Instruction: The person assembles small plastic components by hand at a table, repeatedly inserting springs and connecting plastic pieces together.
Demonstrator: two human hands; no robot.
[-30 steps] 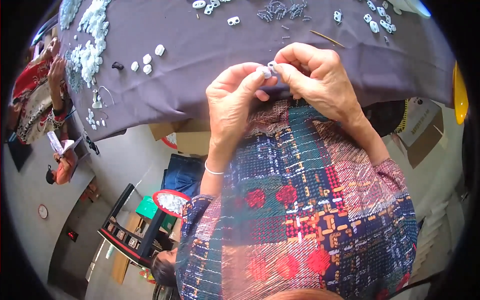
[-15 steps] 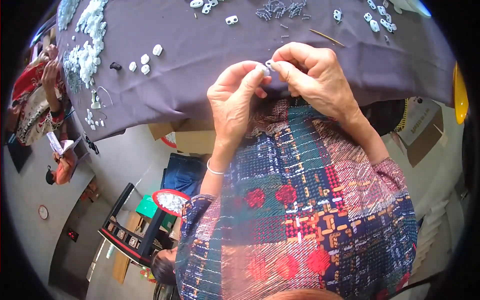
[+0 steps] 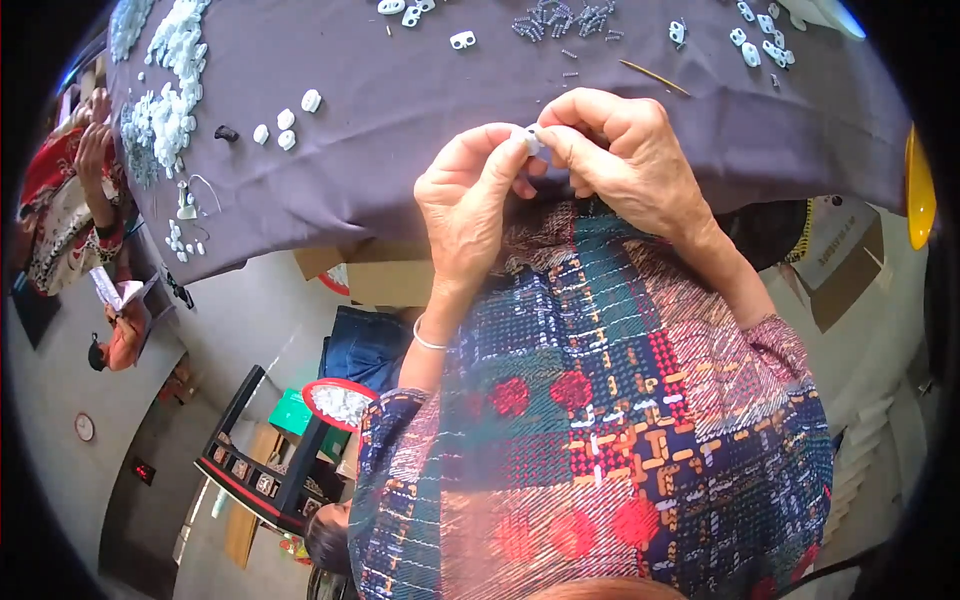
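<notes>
Near the table's front edge, both hands meet over a small white plastic cord lock [image 3: 535, 145]. My left hand [image 3: 464, 195] is closed, pinching it between thumb and fingers. My right hand [image 3: 630, 155] is closed too, its thumb and index fingertip pressed on the cord lock's upper right side. Fingertips hide much of the piece. Beyond the hands lie a pile of small metal springs [image 3: 565, 18], a thin brownish stick [image 3: 654, 77] and a two-holed white cord lock [image 3: 462, 40]. Several white plastic pieces [image 3: 287, 119] rest to the left beside a black piece [image 3: 227, 133].
A dark cloth covers the table [image 3: 370, 120]. A heap of white parts [image 3: 170, 120] spreads along its left end, and more cord locks [image 3: 750, 53] lie far right. Another person's hand [image 3: 92, 160] shows at far left. An opened cardboard box [image 3: 845, 265] stands at right.
My right fingertips have shifted slightly left and down over the cord lock, covering the hole that showed before. My left hand keeps its hold.
</notes>
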